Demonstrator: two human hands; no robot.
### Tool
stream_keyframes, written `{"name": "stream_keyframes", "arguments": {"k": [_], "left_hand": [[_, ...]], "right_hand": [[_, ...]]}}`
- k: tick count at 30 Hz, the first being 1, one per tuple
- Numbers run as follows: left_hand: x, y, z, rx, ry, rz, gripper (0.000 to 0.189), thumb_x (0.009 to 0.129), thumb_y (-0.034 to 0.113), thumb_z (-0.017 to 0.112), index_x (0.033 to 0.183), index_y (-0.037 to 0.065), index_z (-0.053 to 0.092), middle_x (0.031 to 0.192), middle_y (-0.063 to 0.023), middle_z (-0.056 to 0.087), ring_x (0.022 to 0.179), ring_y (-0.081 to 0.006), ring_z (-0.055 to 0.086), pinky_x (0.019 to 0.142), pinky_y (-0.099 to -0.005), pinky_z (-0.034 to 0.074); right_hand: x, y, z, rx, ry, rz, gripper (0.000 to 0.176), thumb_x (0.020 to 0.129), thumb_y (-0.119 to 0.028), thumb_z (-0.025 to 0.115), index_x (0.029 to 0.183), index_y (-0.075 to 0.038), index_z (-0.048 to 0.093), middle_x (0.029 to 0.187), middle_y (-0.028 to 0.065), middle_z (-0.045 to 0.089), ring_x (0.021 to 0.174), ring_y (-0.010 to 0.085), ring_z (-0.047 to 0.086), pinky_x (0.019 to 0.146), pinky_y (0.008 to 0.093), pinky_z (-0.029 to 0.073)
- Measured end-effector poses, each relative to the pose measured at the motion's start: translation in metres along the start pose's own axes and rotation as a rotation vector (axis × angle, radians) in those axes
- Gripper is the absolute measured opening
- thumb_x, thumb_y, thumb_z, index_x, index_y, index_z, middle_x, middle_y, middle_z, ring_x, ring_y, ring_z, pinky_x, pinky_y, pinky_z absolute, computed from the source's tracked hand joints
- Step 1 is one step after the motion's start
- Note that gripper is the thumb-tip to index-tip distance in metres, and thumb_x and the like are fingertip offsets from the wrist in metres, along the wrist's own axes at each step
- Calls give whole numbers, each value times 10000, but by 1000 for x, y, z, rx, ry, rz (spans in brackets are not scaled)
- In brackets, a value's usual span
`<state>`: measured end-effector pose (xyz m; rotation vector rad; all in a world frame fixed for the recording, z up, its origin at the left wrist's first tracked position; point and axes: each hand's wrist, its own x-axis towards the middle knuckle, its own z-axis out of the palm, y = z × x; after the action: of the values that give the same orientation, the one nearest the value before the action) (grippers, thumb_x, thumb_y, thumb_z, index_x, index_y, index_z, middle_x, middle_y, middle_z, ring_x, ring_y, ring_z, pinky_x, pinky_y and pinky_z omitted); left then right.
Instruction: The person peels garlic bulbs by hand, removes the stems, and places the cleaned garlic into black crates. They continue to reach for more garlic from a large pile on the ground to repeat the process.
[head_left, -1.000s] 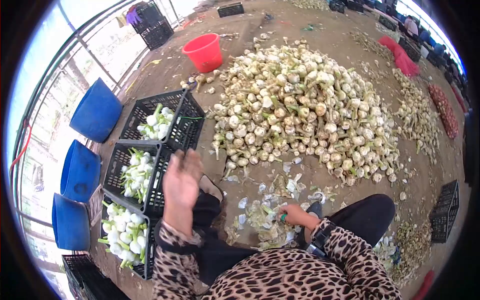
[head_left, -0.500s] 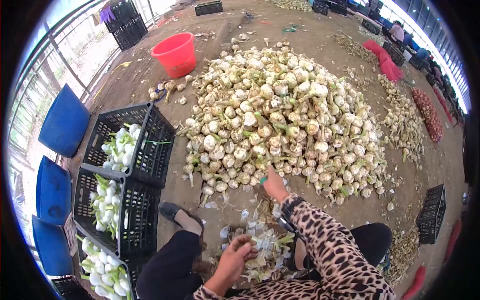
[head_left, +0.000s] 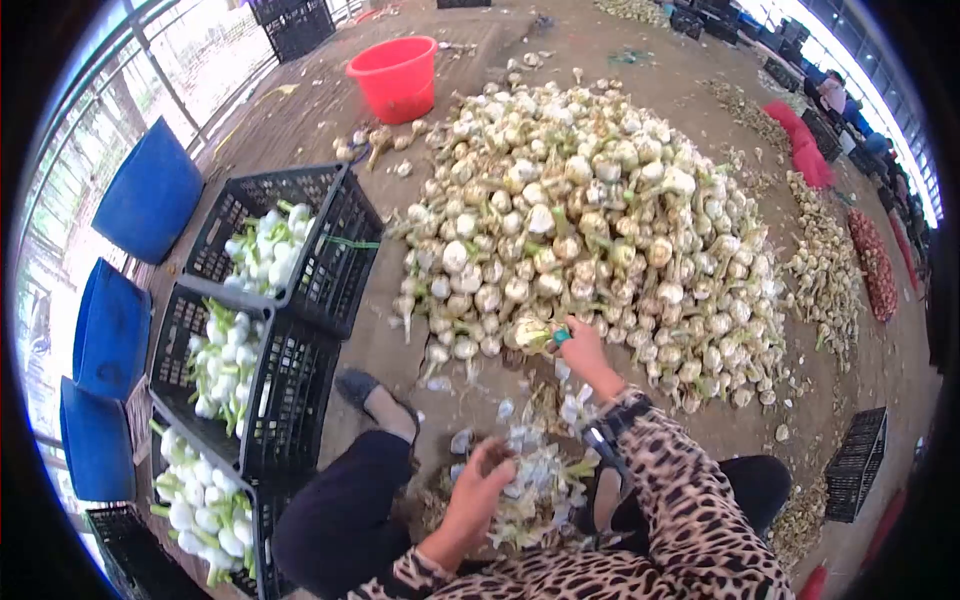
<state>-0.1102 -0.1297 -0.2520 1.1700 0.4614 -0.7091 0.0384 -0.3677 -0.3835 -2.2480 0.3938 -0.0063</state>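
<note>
At the front edge of a large heap of unpeeled garlic bulbs (head_left: 600, 230), my right hand (head_left: 586, 354) is closed on a garlic bulb (head_left: 532, 334). Something green (head_left: 562, 336) shows at its thumb, too small to make out. My left hand (head_left: 478, 495) is over the loose peelings (head_left: 540, 480) between my legs, its fingers curled. Whether it holds anything I cannot tell.
Black crates (head_left: 290, 385) with white peeled garlic line the left side, beside blue tubs (head_left: 150, 190). A red bucket (head_left: 396, 90) stands behind the heap. On the right are another black crate (head_left: 858, 465) and a red net sack (head_left: 872, 265). People sit far back right.
My right hand now has a bulb in its grip and sits just off the heap's edge. The left hand has barely moved. The whole view has shifted slightly.
</note>
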Motion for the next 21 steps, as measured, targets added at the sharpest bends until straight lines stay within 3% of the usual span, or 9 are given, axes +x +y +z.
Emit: {"name": "stream_keyframes", "arguments": {"k": [2, 5, 8, 12, 13, 17, 21], "left_hand": [[5, -2, 0, 40, 50, 102, 498, 886, 92, 551, 1341, 44, 355, 1211, -72, 516, 1031, -197, 541, 888, -345, 446], [-6, 18, 6, -267, -140, -41, 591, 882, 157, 581, 1386, 63, 287, 1269, -88, 487, 1043, -225, 547, 896, -367, 454], [-16, 15, 12, -269, -410, -37, 619, 877, 219, 598, 1387, 76, 278, 1272, -106, 488, 1066, -244, 548, 903, -376, 462], [-34, 15, 29, -54, -243, 204, 798, 733, 75, 733, 1355, 56, 233, 1272, -113, 435, 1161, -228, 475, 969, -376, 420], [-31, 9, 30, -53, -251, 327, 870, 655, -1, 772, 1320, 50, 211, 1270, -119, 414, 1171, -223, 460, 969, -358, 418], [-34, 0, 33, 354, -233, 705, 862, 619, -40, 793, 1255, 40, 218, 1344, -140, 319, 1188, -221, 430, 973, -335, 417], [-44, 2, 42, 595, -114, 922, 842, 594, -36, 809, 1209, 38, 237, 1356, -165, 313, 1181, -228, 436, 973, -342, 425]], "right_hand": [[-51, -39, -45, 293, -282, 15, 291, 881, -241, 585, 1043, -1, 609, 824, 99, 648, 709, 183, 598, 651, 312, 460], [-120, -97, -99, 464, -527, -11, 246, 892, -215, 593, 1046, -24, 593, 790, 31, 611, 684, 79, 514, 611, 254, 415], [-165, -114, -124, 581, -605, -10, 234, 893, -197, 599, 1066, -42, 571, 755, 6, 591, 638, 45, 479, 550, 227, 381], [-215, -106, -108, 976, -338, 272, 253, 879, -263, 630, 982, -41, 567, 690, -27, 489, 533, 71, 423, 445, 221, 349], [-225, -110, -108, 1034, -371, 350, 270, 870, -297, 639, 927, -43, 567, 690, -33, 476, 520, 76, 422, 427, 225, 347], [-232, -127, -110, 1102, -466, 481, 250, 864, -317, 642, 894, -77, 580, 668, -46, 465, 514, 62, 406, 422, 213, 314], [-232, -126, -104, 1161, -497, 453, 228, 896, -312, 600, 902, -86, 568, 668, -56, 459, 533, 49, 375, 430, 217, 272]]}}
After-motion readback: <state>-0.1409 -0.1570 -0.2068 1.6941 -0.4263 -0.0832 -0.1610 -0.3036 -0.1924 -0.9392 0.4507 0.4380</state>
